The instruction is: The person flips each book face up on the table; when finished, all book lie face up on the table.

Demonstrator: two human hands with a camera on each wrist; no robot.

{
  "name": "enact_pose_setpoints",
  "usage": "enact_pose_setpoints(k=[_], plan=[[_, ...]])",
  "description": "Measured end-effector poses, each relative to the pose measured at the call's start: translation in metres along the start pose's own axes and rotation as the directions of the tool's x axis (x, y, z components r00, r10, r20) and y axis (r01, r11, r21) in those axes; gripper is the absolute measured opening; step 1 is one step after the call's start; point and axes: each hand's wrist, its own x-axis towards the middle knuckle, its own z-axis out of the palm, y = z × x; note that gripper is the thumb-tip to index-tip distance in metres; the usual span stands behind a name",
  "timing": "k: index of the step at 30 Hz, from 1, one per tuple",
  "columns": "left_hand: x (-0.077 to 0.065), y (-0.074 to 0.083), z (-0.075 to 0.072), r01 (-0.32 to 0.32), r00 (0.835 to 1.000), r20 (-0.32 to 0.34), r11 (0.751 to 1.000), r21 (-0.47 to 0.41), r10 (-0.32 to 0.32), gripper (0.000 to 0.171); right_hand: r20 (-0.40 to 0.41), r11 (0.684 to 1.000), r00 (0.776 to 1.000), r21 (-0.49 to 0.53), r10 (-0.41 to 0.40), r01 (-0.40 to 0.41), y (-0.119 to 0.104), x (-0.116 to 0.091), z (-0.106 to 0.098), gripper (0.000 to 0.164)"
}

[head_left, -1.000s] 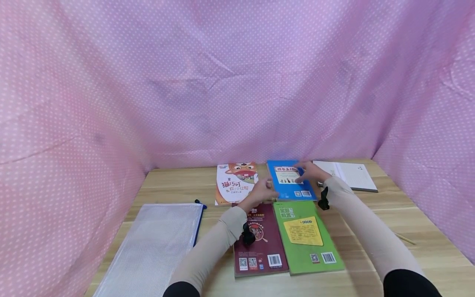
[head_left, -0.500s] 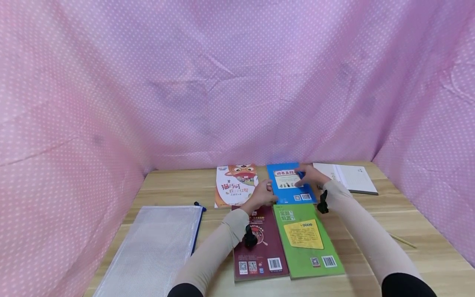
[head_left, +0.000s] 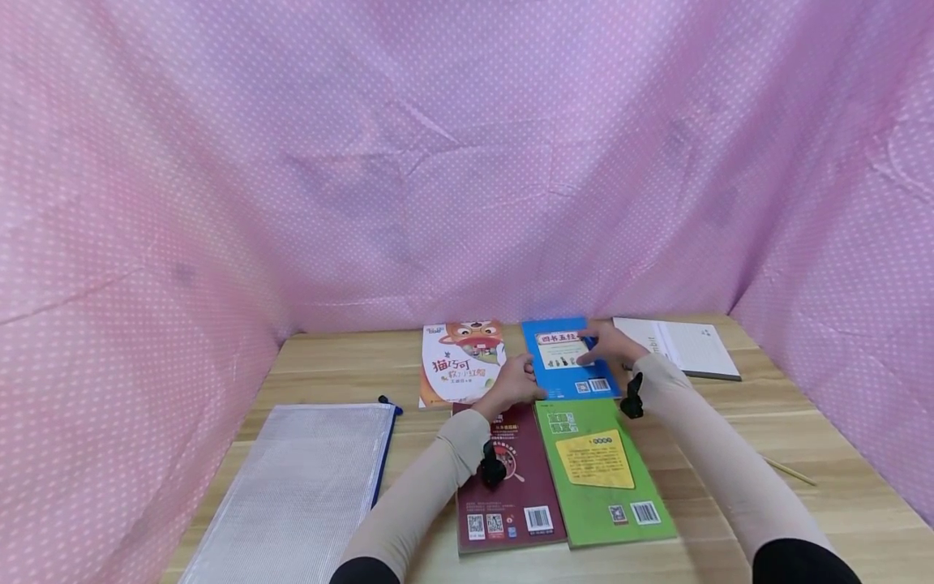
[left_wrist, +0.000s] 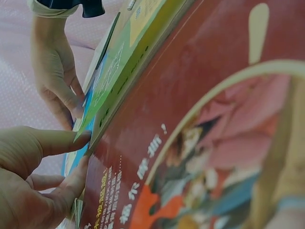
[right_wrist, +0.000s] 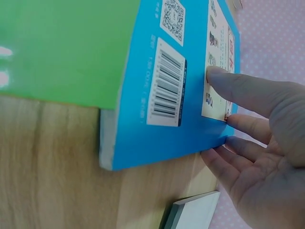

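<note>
My right hand (head_left: 614, 344) is at the far right side of a blue book (head_left: 565, 388). In the right wrist view its thumb lies on the cover and its other fingertips meet the edge. Just left of the blue book's near corner is my left hand (head_left: 511, 383), fingers extended. Its fingertips are right where the blue book, the green book (head_left: 645, 483) and the maroon book (head_left: 477, 495) come together. The maroon and green books lie side by side, nearest me. Both show barcodes.
A white picture book (head_left: 461, 377) lies at the back, left of the blue one. At the back right is a white book (head_left: 704, 349). A mesh zip pouch (head_left: 292, 478) occupies the left, and a thin stick (head_left: 791, 470) the right. Pink dotted cloth (head_left: 467, 203) hangs behind.
My left hand has drawn slightly closer to me since a second ago, and the right thumb has shifted a little on the blue cover. The books stay nearly in place.
</note>
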Motion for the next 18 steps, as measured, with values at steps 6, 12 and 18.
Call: enact_pose_setpoints(k=[6, 12, 18], plan=[[0.001, -0.002, -0.002, 0.003, 1.000, 0.000, 1.000, 0.002, -0.003, 0.081, 0.013, 1.000, 1.000, -0.026, -0.004, 0.004, -0.005, -0.002, -0.003, 0.078], [0.002, -0.001, -0.002, -0.018, 1.000, 0.002, 1.000, -0.010, 0.018, 0.080, 0.026, 0.998, 1.000, -0.071, 0.003, -0.001, -0.007, -0.001, -0.010, 0.075], [0.001, 0.001, -0.003, -0.021, 1.000, 0.001, 0.999, 0.028, 0.021, 0.080, 0.029, 0.997, 1.000, -0.083, 0.006, -0.003, -0.002, 0.009, -0.011, 0.076]])
